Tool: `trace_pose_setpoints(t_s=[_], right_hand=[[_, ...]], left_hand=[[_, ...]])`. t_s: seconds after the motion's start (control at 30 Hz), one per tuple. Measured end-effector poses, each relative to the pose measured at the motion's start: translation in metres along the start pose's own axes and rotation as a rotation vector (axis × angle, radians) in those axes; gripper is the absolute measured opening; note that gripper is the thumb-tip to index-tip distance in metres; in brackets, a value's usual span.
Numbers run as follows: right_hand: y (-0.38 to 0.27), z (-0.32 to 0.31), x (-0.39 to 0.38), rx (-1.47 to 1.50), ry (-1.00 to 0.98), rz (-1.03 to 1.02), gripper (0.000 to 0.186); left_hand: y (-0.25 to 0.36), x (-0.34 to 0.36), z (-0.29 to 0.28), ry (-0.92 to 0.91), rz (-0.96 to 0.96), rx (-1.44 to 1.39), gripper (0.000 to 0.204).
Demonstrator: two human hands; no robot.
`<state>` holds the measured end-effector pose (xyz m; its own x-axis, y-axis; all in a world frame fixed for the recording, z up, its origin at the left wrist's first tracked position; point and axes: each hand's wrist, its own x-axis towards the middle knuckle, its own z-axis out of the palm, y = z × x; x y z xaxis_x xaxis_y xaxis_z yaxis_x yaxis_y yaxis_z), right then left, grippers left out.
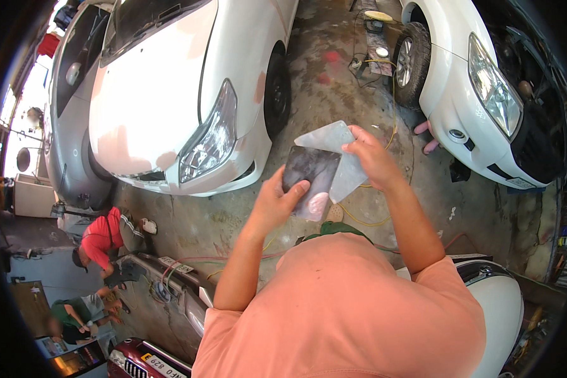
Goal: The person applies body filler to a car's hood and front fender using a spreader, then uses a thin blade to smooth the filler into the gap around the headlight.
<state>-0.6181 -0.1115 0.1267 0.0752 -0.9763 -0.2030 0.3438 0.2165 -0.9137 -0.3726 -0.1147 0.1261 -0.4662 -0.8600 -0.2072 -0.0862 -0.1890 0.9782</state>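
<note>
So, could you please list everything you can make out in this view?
Dark plate: one, dark grey with pale pink patch, left hand
Pale plate: one, light grey, right hand
Patched car: one, white with pinkish patches, upper left
Second car: one, white, upper right
Side car: one, grey, far left
Maroon vehicle: one, maroon, bottom left
Cord: one, yellow, on floor
Floor: one, grey, beneath everything
Co-workers: two, red shirt and dark green shirt, lower left
Small clutter: uncountable, mixed, edges
Own shirt: one, salmon, bottom centre
Own hands: two, bare, centre; left, right
</note>
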Motion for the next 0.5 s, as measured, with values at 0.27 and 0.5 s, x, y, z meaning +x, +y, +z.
trace_pose_setpoints(t_s=[0.27, 0.5], right_hand=[[0.036, 0.034, -0.023, -0.26, 0.196, -0.228, 0.04], [0.052, 0.054, -0.067, -0.195, 0.332, -0.348, 0.041]], left_hand=[[-0.052, -0.065, -0.003, 0.136, -0.013, -0.426, 0.042], [-0.079, -0.108, -0.033, 0.296, 0.052, -0.66, 0.038]])
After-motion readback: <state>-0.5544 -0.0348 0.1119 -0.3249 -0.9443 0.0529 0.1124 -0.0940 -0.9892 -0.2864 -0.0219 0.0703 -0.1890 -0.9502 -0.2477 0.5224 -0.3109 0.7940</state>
